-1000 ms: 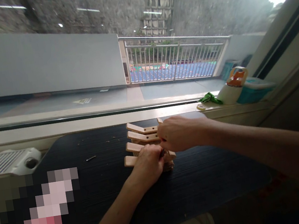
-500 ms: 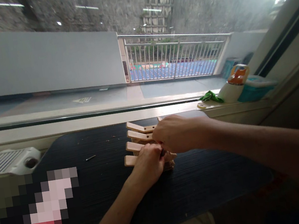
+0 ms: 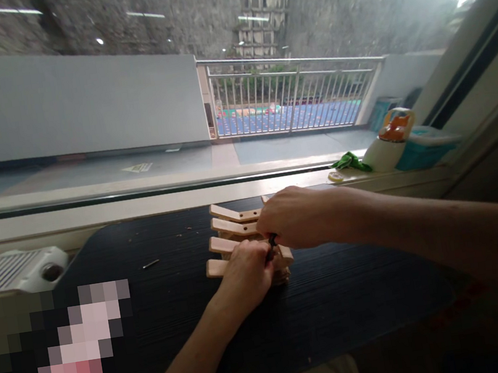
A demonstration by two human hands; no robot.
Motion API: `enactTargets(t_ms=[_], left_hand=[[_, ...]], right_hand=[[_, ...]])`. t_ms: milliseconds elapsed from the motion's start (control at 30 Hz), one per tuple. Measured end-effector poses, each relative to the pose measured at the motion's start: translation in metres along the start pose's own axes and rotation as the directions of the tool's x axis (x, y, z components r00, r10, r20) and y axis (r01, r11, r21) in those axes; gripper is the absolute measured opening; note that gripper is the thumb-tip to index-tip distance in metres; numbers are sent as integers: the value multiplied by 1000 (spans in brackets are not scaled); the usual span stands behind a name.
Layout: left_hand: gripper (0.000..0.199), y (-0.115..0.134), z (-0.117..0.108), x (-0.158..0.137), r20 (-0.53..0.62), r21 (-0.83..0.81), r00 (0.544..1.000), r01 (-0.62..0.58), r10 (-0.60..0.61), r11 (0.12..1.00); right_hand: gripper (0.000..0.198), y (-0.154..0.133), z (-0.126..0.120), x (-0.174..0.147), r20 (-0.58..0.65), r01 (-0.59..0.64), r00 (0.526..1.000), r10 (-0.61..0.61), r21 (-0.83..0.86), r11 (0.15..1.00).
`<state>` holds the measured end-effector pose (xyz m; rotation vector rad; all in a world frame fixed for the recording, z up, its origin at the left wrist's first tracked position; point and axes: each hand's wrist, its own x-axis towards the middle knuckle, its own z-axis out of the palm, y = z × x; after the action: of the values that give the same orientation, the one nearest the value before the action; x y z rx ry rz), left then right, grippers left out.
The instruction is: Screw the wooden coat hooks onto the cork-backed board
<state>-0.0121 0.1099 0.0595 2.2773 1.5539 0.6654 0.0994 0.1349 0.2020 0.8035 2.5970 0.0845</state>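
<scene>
A light wooden piece with several angled slats and small dark holes rests on the dark table. My left hand is closed around its near side, its fingers wrapped over the slats. Just above and to the right, my right hand is closed over the piece. A small dark tool pokes out beneath the right fist, between the two hands. Its kind is hidden by the fingers. Left of the wooden piece lies a thin metal pin-like bit.
The black table stands against a window sill. A white bottle with an orange top, a green cloth and a teal box stand on the sill at right. A white radiator is at left.
My right fist has turned and lifted slightly, so more of the dark tool shows below it. My left hand stays in place on the wooden piece.
</scene>
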Motion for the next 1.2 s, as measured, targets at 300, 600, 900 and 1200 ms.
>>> enactTargets(t_ms=[300, 600, 900, 1200], left_hand=[[13, 0, 0, -1, 18, -18, 1000, 14, -13, 1000], [11, -1, 0, -2, -25, -9, 1000, -10, 9, 1000], [11, -1, 2, -1, -20, -37, 1000, -6, 5, 999], [13, -1, 1, -1, 1, 1, 1000, 2, -2, 1000]], right_hand=[[24, 11, 10, 6, 30, -121, 993, 118, 155, 980], [18, -3, -3, 0, -8, -43, 999, 42, -23, 999], [18, -3, 8, 8, -14, -12, 1000, 12, 52, 999], [25, 3, 2, -4, 1, -139, 990, 139, 68, 988]])
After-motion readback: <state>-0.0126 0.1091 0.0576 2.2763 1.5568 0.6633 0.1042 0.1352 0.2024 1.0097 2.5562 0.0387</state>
